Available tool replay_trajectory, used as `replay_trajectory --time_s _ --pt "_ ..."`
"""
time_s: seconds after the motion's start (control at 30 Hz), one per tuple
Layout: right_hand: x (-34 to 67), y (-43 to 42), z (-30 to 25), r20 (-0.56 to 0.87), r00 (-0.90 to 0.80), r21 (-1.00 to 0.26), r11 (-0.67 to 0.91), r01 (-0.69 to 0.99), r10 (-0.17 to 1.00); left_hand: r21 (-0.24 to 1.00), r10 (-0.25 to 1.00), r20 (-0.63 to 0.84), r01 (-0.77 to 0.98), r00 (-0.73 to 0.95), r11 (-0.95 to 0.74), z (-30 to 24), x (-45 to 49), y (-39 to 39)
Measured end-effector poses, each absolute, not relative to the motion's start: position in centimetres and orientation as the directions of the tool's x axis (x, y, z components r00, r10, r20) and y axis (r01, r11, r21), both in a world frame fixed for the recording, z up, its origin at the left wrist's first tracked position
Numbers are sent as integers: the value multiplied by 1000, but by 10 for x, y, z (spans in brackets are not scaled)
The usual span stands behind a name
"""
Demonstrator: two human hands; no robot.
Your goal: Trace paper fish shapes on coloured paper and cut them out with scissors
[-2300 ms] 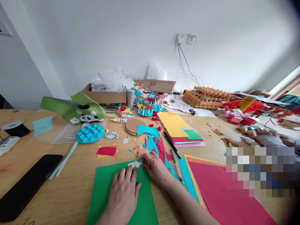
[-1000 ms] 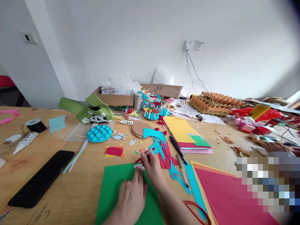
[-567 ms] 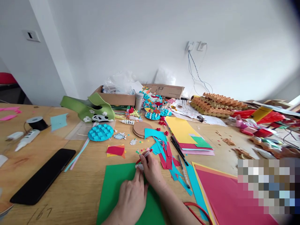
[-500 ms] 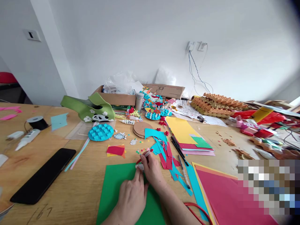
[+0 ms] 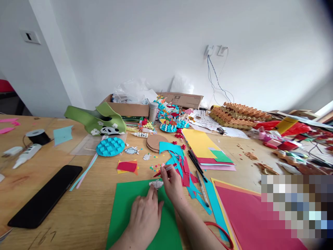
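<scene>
The left hand point(image 5: 144, 217) rests on a green paper sheet point(image 5: 125, 201), its fingers slightly spread, just below a small white paper cutout point(image 5: 156, 184) lying on the sheet's top edge. The right hand point(image 5: 173, 184) pinches a red-tipped marker point(image 5: 166, 168) between thumb and fingers, beside scattered blue and red paper strips point(image 5: 183, 173).

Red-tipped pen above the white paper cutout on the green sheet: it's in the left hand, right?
No, the head view shows the red-tipped pen in the right hand, not the left. It is above the white paper cutout on the green sheet, as you said. The left hand rests on that sheet.
</scene>
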State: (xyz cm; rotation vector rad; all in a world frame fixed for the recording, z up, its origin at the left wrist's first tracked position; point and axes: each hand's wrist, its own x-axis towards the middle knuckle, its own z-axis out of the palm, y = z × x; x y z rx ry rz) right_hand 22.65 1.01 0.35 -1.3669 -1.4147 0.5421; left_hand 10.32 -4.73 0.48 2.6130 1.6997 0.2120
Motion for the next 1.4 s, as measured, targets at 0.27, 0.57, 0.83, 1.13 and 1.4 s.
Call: replay_trajectory --time_s 0.27,0.57,0.83,1.13,1.4 --pt "241 15 8 276 334 -957 223 187 901 117 870 259 881 419 -459 4 100 -42" --pt "250 11 4 375 18 -714 277 643 927 75 796 378 842 472 -535 -16 100 -37" --pt "251 12 5 316 -54 -567 234 790 947 24 839 264 866 476 -499 -9 107 -40" --pt "249 11 9 286 -74 -453 203 868 955 39 843 355 895 404 -445 -12 121 -38" --pt "250 8 9 339 -71 -509 246 825 938 73 832 370 879 414 -470 -19 118 -38"
